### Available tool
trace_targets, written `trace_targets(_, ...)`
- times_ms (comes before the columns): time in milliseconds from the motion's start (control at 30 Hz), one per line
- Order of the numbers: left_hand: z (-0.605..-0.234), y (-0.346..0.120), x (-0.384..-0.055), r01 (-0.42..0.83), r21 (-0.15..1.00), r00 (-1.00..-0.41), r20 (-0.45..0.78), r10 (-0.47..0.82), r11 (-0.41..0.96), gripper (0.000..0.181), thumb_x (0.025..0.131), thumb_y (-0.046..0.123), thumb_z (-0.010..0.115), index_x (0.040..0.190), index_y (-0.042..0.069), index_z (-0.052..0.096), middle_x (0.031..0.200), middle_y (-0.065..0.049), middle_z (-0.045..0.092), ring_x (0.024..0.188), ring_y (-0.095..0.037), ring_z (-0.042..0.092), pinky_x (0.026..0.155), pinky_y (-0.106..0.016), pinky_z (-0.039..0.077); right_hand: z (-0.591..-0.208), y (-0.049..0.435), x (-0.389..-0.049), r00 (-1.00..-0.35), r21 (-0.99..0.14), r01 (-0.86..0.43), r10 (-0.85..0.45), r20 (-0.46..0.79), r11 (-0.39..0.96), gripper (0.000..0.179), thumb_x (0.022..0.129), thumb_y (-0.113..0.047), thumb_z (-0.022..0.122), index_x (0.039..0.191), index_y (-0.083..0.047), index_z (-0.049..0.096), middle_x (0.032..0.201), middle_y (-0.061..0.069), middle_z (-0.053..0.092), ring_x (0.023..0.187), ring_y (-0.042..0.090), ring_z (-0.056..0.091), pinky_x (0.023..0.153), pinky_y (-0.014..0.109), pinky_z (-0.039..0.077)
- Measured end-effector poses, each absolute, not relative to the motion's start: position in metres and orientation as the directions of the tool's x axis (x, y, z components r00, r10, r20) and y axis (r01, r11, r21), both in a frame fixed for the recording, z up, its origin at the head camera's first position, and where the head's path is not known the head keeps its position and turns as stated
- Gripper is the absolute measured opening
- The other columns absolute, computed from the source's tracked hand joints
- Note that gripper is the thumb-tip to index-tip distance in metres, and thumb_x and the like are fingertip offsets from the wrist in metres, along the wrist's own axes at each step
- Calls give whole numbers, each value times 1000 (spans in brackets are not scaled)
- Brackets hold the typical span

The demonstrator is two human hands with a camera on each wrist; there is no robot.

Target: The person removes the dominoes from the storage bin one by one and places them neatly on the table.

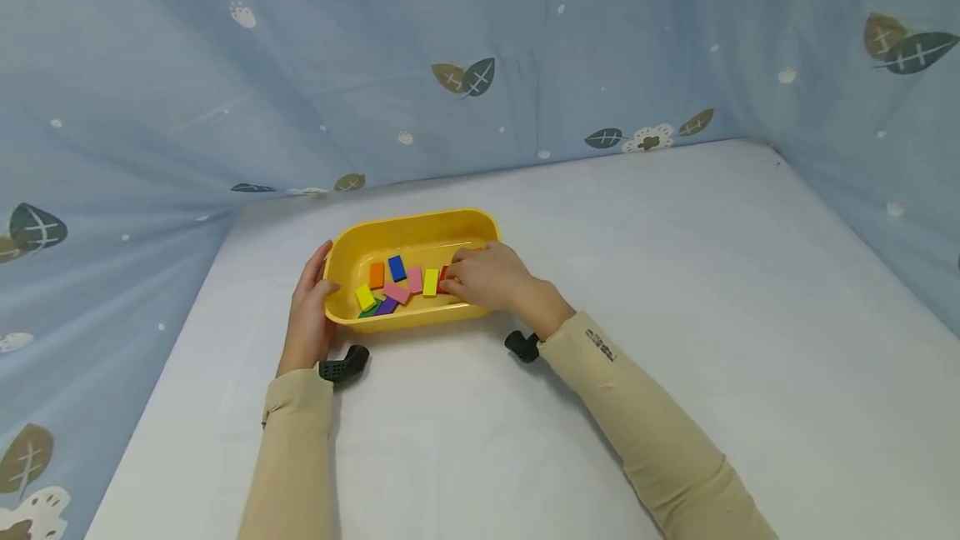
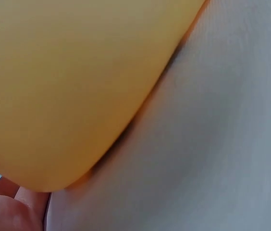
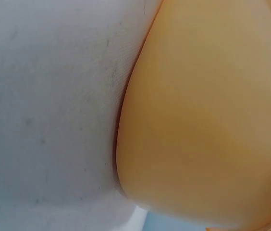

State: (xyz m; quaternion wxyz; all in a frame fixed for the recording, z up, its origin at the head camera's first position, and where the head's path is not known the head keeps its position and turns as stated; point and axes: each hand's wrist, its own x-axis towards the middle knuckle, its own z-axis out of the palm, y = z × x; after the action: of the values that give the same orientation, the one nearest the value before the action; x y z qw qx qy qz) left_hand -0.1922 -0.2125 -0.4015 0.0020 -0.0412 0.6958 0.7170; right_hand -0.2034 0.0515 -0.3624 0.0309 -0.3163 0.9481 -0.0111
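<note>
A yellow plastic tub (image 1: 408, 322) with rounded corners sits on the white table, and small coloured blocks lie inside. My left hand (image 1: 306, 315) grips its left end, thumb over the rim and fingers along the outside wall. Reaching over the right end, my right hand (image 1: 487, 277) pinches a red block (image 1: 443, 279) that its fingers partly cover. Beside that are a yellow block (image 1: 430, 282) and a pink block (image 1: 415, 280). Both wrist views show mostly the tub's outer wall (image 2: 68, 86); a few left fingers (image 2: 6, 211) appear in the left one.
Orange (image 1: 377, 275), blue (image 1: 397, 267) and purple (image 1: 386, 306) blocks, with several others, lie loosely in the tub's left half. White cloth (image 1: 675, 273) covers the table. A blue leaf-patterned curtain (image 1: 525, 40) hangs behind and at the sides.
</note>
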Motion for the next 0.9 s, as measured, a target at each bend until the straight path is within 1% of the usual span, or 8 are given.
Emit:
trace_targets(133,-403,-211,-189,-62,997,-996,-65,-55,-51,58,87,6,35,137,35,32,145,8,21,128,-19,28,99,-29,32,-363,53,-203,-800,-14,-597,-597,-56,802,35,92,-43,37,108,-29,64,108,-7,56,98,8,50,76,27,37)
trace_targets(400,-404,-211,-190,-54,998,-996,-55,-74,-15,58,87,6,36,137,36,31,144,8,23,126,-19,30,96,-26,36,-364,52,-204,-784,20,-620,-618,-62,784,34,92,-43,38,113,-30,62,108,-9,57,97,8,49,72,28,36)
trace_targets(500,-405,-212,-189,-46,999,-996,-47,-71,-11,57,88,7,36,137,35,31,144,8,23,126,-19,30,96,-26,36,-364,51,-205,-786,25,-617,-614,-79,787,34,92,-43,37,111,-30,62,105,-10,58,94,8,49,70,28,34)
trace_targets(567,-406,-213,-190,-41,999,-997,-41,-66,-7,56,88,8,36,137,35,31,144,8,23,126,-19,31,96,-26,36,-364,50,-205,-796,8,-602,-599,-90,798,33,92,-43,36,108,-30,63,104,-10,58,92,8,49,70,28,33)
trace_targets(733,-406,-213,-192,-34,999,-998,-34,-58,3,55,89,9,36,135,39,33,143,9,23,127,-17,30,98,-27,34,-363,50,-205,-818,-24,-567,-566,-101,824,30,92,-44,38,101,-29,63,106,-7,58,93,9,51,71,28,33)
trace_targets(833,-407,-214,-193,-31,1000,-998,-30,-57,5,55,89,10,36,135,39,32,144,10,23,127,-17,29,99,-28,33,-362,50,-205,-819,-20,-567,-566,-99,824,29,91,-43,38,92,-27,62,92,-8,60,83,9,52,68,27,33)
trace_targets(900,-407,-214,-192,-29,1000,-998,-29,-60,-1,55,89,10,36,136,38,32,144,9,23,127,-17,29,99,-29,33,-361,49,-206,-820,-18,-566,-564,-94,825,29,92,-42,38,84,-26,60,77,-8,56,71,9,50,65,27,31)
